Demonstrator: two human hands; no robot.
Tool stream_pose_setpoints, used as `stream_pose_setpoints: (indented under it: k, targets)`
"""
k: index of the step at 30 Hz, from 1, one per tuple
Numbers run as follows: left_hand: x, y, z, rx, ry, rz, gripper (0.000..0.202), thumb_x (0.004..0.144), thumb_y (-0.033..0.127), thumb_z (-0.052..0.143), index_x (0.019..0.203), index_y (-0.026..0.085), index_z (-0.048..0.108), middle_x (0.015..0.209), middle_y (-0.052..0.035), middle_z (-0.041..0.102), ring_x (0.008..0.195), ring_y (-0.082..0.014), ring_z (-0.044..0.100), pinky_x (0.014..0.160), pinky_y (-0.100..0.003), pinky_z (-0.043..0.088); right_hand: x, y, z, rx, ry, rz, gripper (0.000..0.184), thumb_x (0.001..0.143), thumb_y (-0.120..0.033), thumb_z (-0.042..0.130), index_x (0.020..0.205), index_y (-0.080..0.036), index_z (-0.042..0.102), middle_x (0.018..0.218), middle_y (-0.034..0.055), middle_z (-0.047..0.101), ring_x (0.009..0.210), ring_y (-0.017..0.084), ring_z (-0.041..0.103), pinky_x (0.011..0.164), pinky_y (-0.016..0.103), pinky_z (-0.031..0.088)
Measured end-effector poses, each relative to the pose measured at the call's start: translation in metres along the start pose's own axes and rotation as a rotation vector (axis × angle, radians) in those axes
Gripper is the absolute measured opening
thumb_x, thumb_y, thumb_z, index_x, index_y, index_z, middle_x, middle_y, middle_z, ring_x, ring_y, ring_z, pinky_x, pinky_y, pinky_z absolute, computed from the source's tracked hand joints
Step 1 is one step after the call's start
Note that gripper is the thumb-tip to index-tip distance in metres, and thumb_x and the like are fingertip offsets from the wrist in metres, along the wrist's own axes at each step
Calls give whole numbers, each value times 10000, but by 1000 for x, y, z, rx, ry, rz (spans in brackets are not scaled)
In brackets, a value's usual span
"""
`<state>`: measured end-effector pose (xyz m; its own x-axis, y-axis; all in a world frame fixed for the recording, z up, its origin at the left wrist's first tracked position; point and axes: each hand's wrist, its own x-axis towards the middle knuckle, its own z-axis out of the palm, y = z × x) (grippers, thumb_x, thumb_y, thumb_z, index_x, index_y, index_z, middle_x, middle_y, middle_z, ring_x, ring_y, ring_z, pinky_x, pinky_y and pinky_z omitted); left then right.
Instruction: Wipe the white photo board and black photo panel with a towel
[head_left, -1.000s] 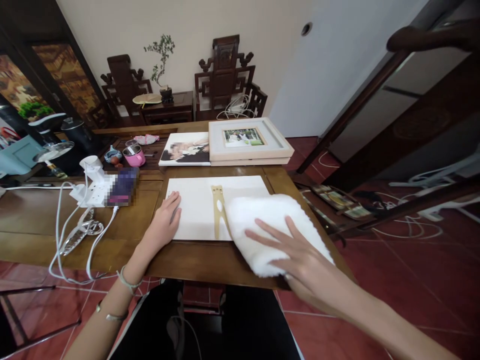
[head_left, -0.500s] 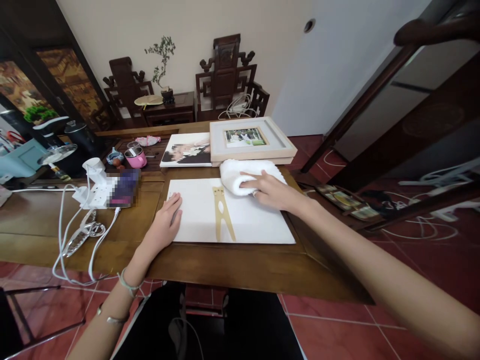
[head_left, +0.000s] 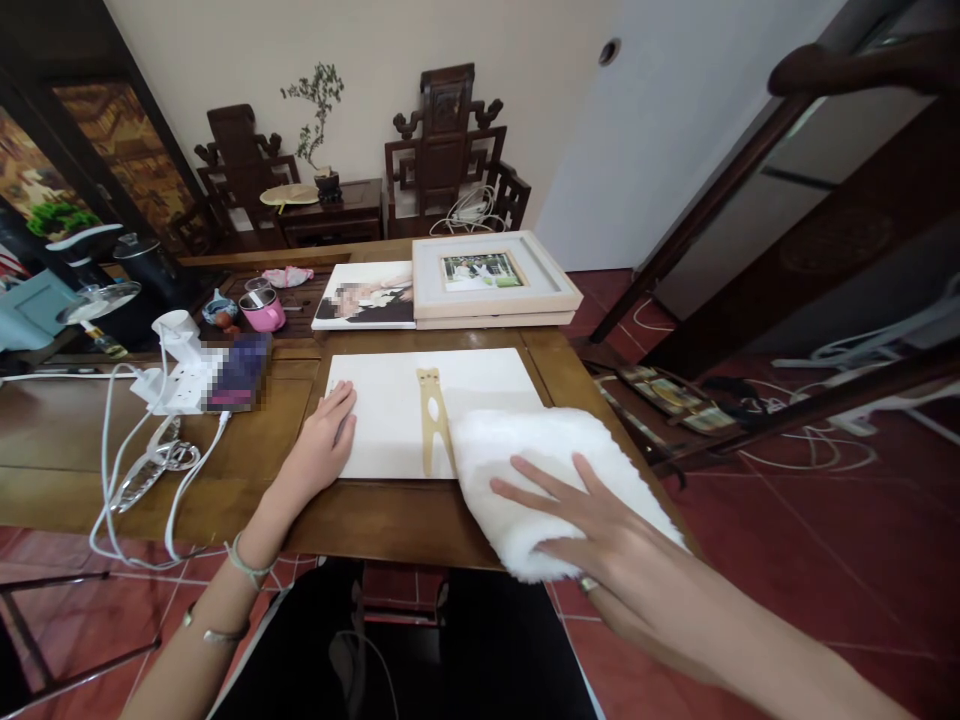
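A white panel (head_left: 382,415) lies flat on the wooden table, with a gold, A-shaped piece (head_left: 432,410) at its middle that looks like a frame's stand. My left hand (head_left: 322,437) rests with fingers stretched out on the panel's left edge. A fluffy white cloth (head_left: 555,440) is under my right hand (head_left: 585,510), its thumb tucked into the fold and its fingers spread over the top. The cloth covers the panel's near right corner and hangs past the table's front edge.
Behind the panel are a photo print (head_left: 364,297) and a wooden picture frame (head_left: 424,290). To the left stand a pink cup (head_left: 264,312), a white power strip (head_left: 184,385) with looping cables and a blurred phone (head_left: 244,370). A dark wooden chair (head_left: 750,170) rises at the right.
My right hand has brought the cloth from the panel's far right side toward me, over its near right corner. My left hand stays on the left edge.
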<state>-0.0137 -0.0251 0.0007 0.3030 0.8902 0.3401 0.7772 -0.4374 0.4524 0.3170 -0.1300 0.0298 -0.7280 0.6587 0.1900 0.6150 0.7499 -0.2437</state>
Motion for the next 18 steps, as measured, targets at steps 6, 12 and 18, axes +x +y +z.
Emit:
stream_pose_setpoints:
  k: [6, 12, 18]
  targets:
    - [0, 0, -2, -4, -18, -3, 432, 923, 264, 380, 1287, 100, 543, 1416, -169, 487, 1365, -273, 386, 1140, -478, 297, 36, 33, -9, 62, -55, 81, 555, 605, 26, 368, 989, -224, 682, 1460, 46, 435, 1408, 302, 222, 1078, 711, 164]
    - [-1, -1, -2, -3, -16, 4, 436, 926, 265, 377, 1294, 93, 536, 1418, -175, 482, 1366, -275, 385, 1138, -479, 302, 105, 94, -7, 5, -19, 214, 551, 702, 8, 366, 1163, -146, 626, 1357, 173, 536, 1389, 311, 280, 1043, 725, 193]
    - [-1, -2, 0, 1, 4, 2, 425, 923, 261, 378, 1286, 115, 545, 1409, -161, 498, 1359, -268, 399, 1132, -484, 308, 104, 90, -3, -32, 21, 205, 546, 698, 16, 364, 1129, -165, 647, 1377, 149, 522, 1388, 314, 288, 1034, 730, 218]
